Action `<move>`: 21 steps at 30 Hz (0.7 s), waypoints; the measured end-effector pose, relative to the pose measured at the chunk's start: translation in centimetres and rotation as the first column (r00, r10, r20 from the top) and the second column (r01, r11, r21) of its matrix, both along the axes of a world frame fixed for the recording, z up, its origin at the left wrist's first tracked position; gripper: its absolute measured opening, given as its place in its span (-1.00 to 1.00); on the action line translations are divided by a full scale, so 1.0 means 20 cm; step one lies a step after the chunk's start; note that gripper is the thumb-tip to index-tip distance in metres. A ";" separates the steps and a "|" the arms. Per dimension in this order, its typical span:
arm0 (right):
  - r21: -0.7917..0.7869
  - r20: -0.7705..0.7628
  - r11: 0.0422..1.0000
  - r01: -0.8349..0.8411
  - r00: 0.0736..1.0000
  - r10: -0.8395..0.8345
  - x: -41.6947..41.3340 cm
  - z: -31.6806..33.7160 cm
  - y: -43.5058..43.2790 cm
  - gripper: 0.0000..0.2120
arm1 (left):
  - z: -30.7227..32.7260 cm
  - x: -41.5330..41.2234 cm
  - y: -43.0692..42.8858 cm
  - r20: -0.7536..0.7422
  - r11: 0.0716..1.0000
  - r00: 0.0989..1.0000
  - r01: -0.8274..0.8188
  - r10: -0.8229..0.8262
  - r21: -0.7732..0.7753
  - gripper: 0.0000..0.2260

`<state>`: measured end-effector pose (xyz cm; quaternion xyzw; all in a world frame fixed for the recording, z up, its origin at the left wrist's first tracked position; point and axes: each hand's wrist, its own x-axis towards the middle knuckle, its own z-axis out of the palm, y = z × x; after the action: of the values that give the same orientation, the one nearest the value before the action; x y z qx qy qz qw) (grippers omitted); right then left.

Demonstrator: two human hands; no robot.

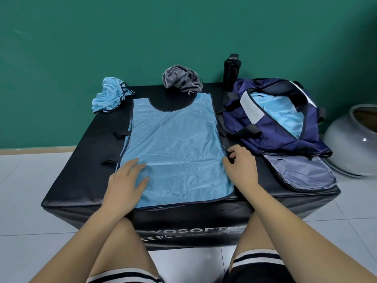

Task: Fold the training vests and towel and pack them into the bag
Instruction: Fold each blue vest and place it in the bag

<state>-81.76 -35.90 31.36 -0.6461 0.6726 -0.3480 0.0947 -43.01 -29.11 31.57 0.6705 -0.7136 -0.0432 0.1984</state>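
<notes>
Left hand (126, 178) lies flat on the blue mesh vest (175, 144) at centre frame; right hand (238, 164) pinches its right edge. The slippery mesh may skew when folded.

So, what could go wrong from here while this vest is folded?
The crumpled vest sits over the far left corner of the box; a nudge may drop it to the floor. The spread vest reaches the front edge, so it could slide off during folding. Its side straps stick out to the left and may bunch inside the fold.
</notes>
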 end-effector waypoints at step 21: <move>0.066 -0.220 0.996 0.056 0.975 -0.040 -0.03 0.19 -0.05 -0.51 | 0.09 0.05 -0.12 -0.008 0.981 0.999 0.037 -0.036 0.192 -0.70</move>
<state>-82.31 -36.86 35.18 -0.6601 0.7064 -0.2529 0.0350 -42.06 -31.59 33.44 0.6731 -0.7179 -0.1172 0.1334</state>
